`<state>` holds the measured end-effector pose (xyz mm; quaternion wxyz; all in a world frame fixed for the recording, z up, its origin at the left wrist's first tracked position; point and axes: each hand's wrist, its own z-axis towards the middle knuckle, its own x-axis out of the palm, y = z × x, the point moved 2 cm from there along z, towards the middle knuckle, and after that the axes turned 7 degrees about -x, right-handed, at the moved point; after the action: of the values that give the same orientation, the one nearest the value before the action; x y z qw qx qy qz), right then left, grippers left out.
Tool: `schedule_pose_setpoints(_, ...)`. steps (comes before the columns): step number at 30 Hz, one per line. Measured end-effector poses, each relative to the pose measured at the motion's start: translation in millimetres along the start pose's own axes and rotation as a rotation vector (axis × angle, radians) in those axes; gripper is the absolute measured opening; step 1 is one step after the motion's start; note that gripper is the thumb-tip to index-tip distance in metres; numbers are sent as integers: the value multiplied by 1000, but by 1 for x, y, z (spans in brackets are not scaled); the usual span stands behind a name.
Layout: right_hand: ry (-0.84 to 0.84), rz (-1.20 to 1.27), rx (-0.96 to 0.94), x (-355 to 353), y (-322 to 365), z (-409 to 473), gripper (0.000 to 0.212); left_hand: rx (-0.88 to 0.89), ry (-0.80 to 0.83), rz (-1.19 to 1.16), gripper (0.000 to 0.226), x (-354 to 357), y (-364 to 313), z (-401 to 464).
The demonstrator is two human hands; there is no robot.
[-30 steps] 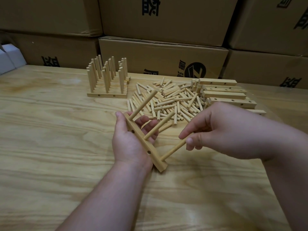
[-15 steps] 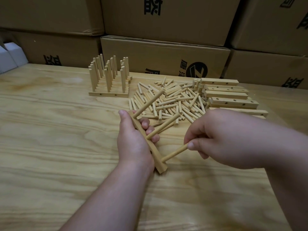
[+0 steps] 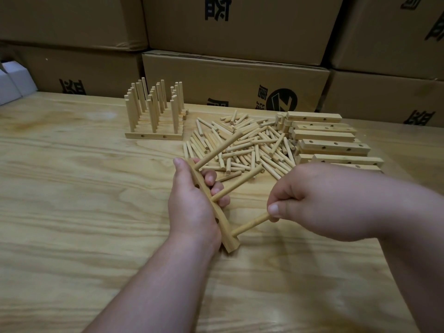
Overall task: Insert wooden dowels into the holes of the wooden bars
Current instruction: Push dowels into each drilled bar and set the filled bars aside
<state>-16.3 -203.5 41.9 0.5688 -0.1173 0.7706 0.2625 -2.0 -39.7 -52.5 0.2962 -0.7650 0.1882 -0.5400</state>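
My left hand (image 3: pixel 192 203) grips the bar (image 3: pixel 211 207), my right hand (image 3: pixel 312 200) pinches the stick (image 3: pixel 249 223); pushing crooked could jam it.

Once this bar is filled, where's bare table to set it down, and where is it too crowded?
Bare table lies left of the left hand, in front of the finished bars. The near edge below both forearms is bare too. Crowded: the loose dowel pile and stacked empty bars beyond the right hand.

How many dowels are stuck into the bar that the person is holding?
3 in the bar: one at its far end, one midway, and one near its close end, pinched by the right hand.
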Motion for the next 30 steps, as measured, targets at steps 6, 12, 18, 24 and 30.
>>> schedule_pose_setpoints(6, -119, 319, -109, -4, -14, 3, 21, -17, -60, -63, 40, -2, 2, 3)
schedule_pose_setpoints(12, -46, 525, -89, 16, -18, 18, 50, -77, -59, -154, 50, -5, 2, 10)
schedule_pose_setpoints(18, -107, 616, -38, 39, -6, 34, 14, 3, -114, -172, 41, -5, 0, 10)
schedule_pose_setpoints(24, -211, 645, 22, 46, -9, 37, 34, 36, -97, -204, 42, -4, -2, 12)
schedule_pose_setpoints(30, -481, 543, 25, 17, 2, 68, 4, -39, 62, -171, 51, 0, -1, 8)
